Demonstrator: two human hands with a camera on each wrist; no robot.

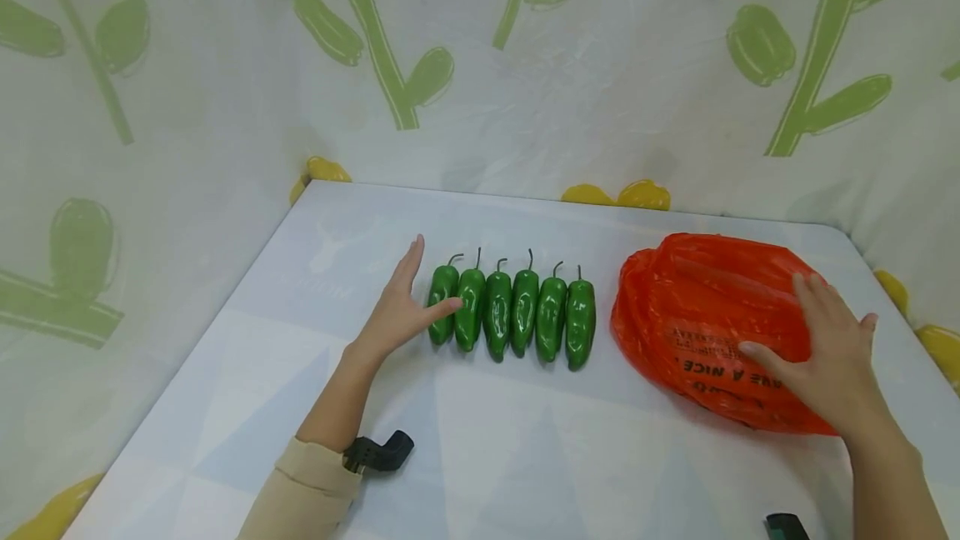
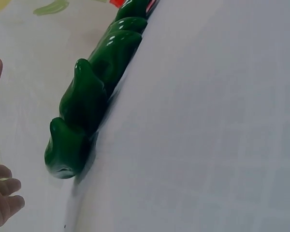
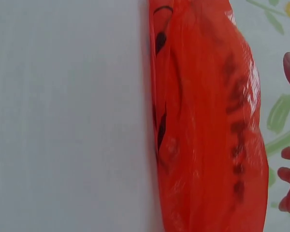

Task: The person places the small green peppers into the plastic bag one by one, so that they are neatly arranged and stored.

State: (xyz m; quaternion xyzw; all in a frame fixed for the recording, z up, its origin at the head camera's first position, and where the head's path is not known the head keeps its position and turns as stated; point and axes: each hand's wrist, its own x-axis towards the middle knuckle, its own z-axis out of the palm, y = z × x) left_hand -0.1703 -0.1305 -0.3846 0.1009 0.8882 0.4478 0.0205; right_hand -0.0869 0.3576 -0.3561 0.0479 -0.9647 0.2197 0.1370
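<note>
Several glossy green peppers (image 1: 498, 315) lie side by side in a row on the table, stems pointing to the far edge. My left hand (image 1: 401, 307) hovers at the row's left end, fingers extended, its thumb over the leftmost peppers. In the left wrist view the peppers (image 2: 82, 101) recede in a line, with fingers (image 2: 5, 198) at the left edge. A red plastic bag (image 1: 697, 315) with dark printing lies to the right of the row. Over its right side is my right hand (image 1: 832, 357), fingers spread; whether it touches the bag (image 3: 212, 125) I cannot tell.
The white table (image 1: 480, 457) has a pale triangle pattern and meets a curtain (image 1: 600, 90) printed with green leaves at the back. A black wrist strap mount (image 1: 378, 450) sits on the left wrist. Another dark device (image 1: 786, 526) shows at the lower right.
</note>
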